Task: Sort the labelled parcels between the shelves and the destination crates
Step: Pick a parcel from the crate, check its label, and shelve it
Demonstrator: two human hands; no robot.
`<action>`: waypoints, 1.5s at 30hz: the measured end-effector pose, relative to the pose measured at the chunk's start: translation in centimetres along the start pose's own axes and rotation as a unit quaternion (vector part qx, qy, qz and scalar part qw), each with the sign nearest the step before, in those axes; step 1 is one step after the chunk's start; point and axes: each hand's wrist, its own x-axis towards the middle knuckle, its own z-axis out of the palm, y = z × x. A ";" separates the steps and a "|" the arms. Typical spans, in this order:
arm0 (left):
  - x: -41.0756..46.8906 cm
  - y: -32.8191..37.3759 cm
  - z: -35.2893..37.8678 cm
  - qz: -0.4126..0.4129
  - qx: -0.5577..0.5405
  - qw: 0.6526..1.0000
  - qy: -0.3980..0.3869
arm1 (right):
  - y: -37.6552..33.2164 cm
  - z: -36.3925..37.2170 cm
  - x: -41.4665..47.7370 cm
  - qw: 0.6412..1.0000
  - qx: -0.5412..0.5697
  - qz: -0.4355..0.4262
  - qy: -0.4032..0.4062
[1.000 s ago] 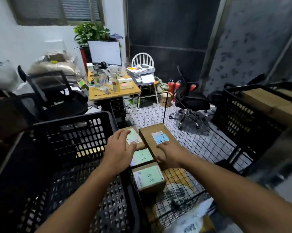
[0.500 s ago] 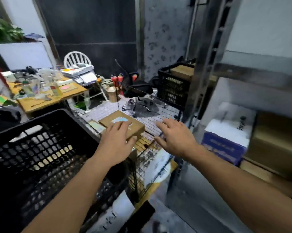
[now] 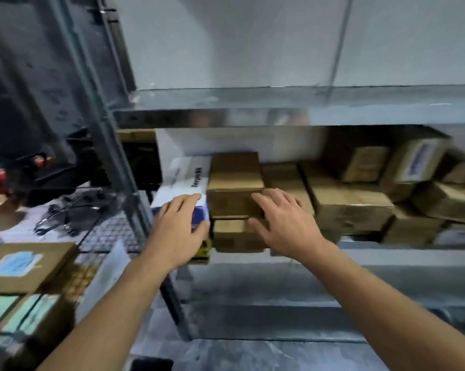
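Note:
A metal shelf point(image 3: 279, 117) fills the view, its middle level packed with brown cardboard parcels. My left hand point(image 3: 179, 227) is spread open over a white and blue box point(image 3: 184, 180) at the shelf's left end. My right hand point(image 3: 282, 219) is open in front of a brown parcel point(image 3: 234, 180) that rests on a smaller brown parcel point(image 3: 231, 234). Neither hand holds anything. At the lower left, a parcel with a blue label point(image 3: 25, 263) and parcels with green labels point(image 3: 19, 314) lie in the wire crate point(image 3: 110, 231).
More brown parcels point(image 3: 352, 204) are stacked along the shelf to the right, some tilted. The shelf's upright post point(image 3: 124, 183) stands between the crate and the shelf. A lower shelf board point(image 3: 279, 298) shows below my arms.
The view has swung right from the crates to the shelf. Both hands have left the blue-label parcel in the wire crate and now reach toward the shelf's boxes.

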 end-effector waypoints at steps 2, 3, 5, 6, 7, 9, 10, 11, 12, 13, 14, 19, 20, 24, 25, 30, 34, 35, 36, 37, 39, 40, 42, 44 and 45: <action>1.7 3.9 2.0 0.030 -0.031 0.999 -0.009 | 3.9 -1.6 -1.6 0.999 -0.011 0.033 0.021; 2.5 5.9 2.9 0.045 -0.045 0.998 -0.013 | 5.8 -2.5 -2.3 0.998 -0.017 0.049 0.031; 4.0 9.8 4.7 0.078 -0.070 0.994 -0.017 | 9.5 -4.2 -3.4 0.995 -0.014 0.086 0.045; 4.6 11.8 5.5 0.091 -0.085 0.992 -0.020 | 11.4 -5.0 -3.8 0.993 -0.010 0.106 0.051; 5.3 13.9 6.3 0.101 -0.101 0.989 -0.025 | 13.4 -5.7 -4.1 0.991 -0.012 0.122 0.057; 6.7 17.9 7.9 0.120 -0.123 0.985 -0.034 | 17.1 -7.1 -4.6 0.987 -0.028 0.145 0.068; 7.5 19.8 8.6 0.132 -0.124 0.983 -0.035 | 18.7 -7.7 -4.7 0.985 -0.033 0.153 0.070; 8.5 21.6 9.3 0.146 -0.120 0.981 -0.034 | 20.2 -8.3 -4.8 0.984 -0.037 0.159 0.071; 9.5 23.2 10.0 0.156 -0.117 0.980 -0.031 | 21.5 -8.7 -4.9 0.983 -0.040 0.163 0.071; 10.6 24.7 10.7 0.159 -0.112 0.980 -0.028 | 22.8 -9.1 -4.9 0.983 -0.041 0.163 0.071; 11.7 26.0 11.4 0.157 -0.106 0.982 -0.026 | 23.9 -9.4 -4.8 0.984 -0.041 0.161 0.071; 16.3 30.4 14.9 0.084 -0.078 0.993 -0.036 | 27.3 -9.6 -4.1 0.989 -0.004 0.143 0.045; 17.0 30.9 15.4 0.072 -0.077 0.994 -0.036 | 27.7 -9.4 -3.9 0.989 0.008 0.139 0.041; 18.9 31.3 17.1 0.035 -0.090 0.994 -0.050 | 28.5 -8.5 -3.5 0.989 0.073 0.126 0.029; 19.2 31.2 17.4 0.024 -0.098 0.993 -0.053 | 28.7 -8.4 -3.4 0.986 0.105 0.127 0.026; 19.3 29.7 18.3 0.028 -0.144 0.989 -0.003 | 28.9 -7.8 -2.6 0.948 0.279 0.137 0.062; 18.1 28.5 17.8 0.047 -0.178 0.981 0.053 | 28.5 -7.2 -2.0 0.919 0.357 0.149 0.077; 17.8 28.2 17.7 0.058 -0.179 0.980 0.061 | 28.4 -7.0 -1.8 0.908 0.381 0.153 0.080; 17.4 28.0 17.6 0.072 -0.174 0.980 0.066 | 28.1 -6.9 -1.7 0.896 0.407 0.157 0.086; 17.0 27.8 17.6 0.083 -0.170 0.979 0.072 | 27.9 -6.6 -1.6 0.883 0.432 0.160 0.093; 16.1 27.6 17.3 0.099 -0.164 0.977 0.096 | 27.6 -5.9 -1.5 0.867 0.458 0.162 0.111; 15.5 27.5 17.2 0.103 -0.166 0.974 0.111 | 27.4 -5.8 -1.5 0.866 0.460 0.161 0.116; 14.4 27.2 17.0 0.113 -0.179 0.968 0.136 | 27.0 -5.7 -1.4 0.867 0.458 0.159 0.119; 13.1 26.9 17.2 0.133 -0.197 0.960 0.148 | 26.7 -5.7 -1.3 0.865 0.464 0.151 0.114; 12.5 26.9 17.3 0.144 -0.204 0.956 0.153 | 26.6 -5.7 -1.3 0.863 0.470 0.147 0.109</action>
